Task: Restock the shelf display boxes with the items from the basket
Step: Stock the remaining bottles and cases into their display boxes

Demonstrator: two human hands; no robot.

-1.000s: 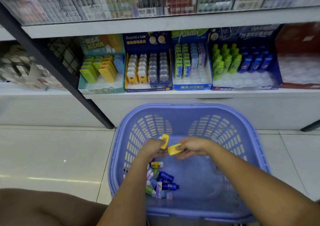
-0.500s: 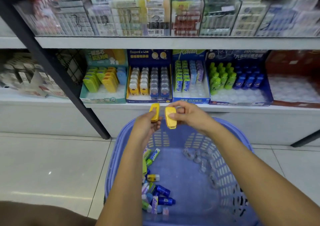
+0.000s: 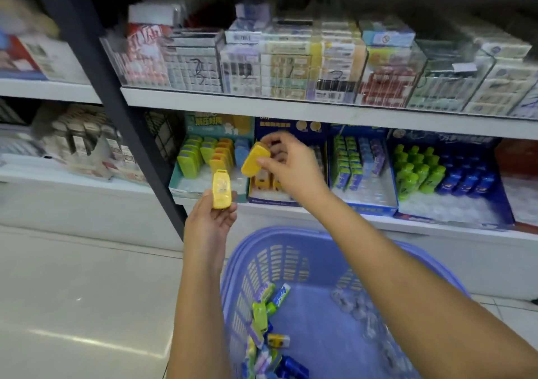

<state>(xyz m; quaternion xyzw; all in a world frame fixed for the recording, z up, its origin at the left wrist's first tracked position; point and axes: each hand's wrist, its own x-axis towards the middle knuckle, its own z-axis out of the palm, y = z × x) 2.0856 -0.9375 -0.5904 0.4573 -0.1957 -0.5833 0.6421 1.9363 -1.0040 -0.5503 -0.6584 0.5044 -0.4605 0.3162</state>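
1. Yellow case (image 3: 221,189) stands upright in the left hand (image 3: 209,221), fingers curled round its base, before the teal box (image 3: 186,190).
2. Right hand (image 3: 291,169) pinches a second case (image 3: 256,159), tilted, before the navy box (image 3: 270,199).
3. Basket (image 3: 291,233) below holds loose items (image 3: 260,319).

1. Clear acrylic bin (image 3: 192,67), upper shelf: handwritten "3" on front.
2. Second clear bin (image 3: 334,73), further right: handwritten "2".
3. Teal display box (image 3: 217,123), header: white Chinese characters, roughly "解压好", last one unclear.
4. Light-blue pack (image 3: 385,39) atop the bins: round red prohibition sign.
5. White pack (image 3: 243,38): barcode, digits unreadable.
6. Dark-blue display box (image 3: 454,141), header: Chinese print, too blurred.
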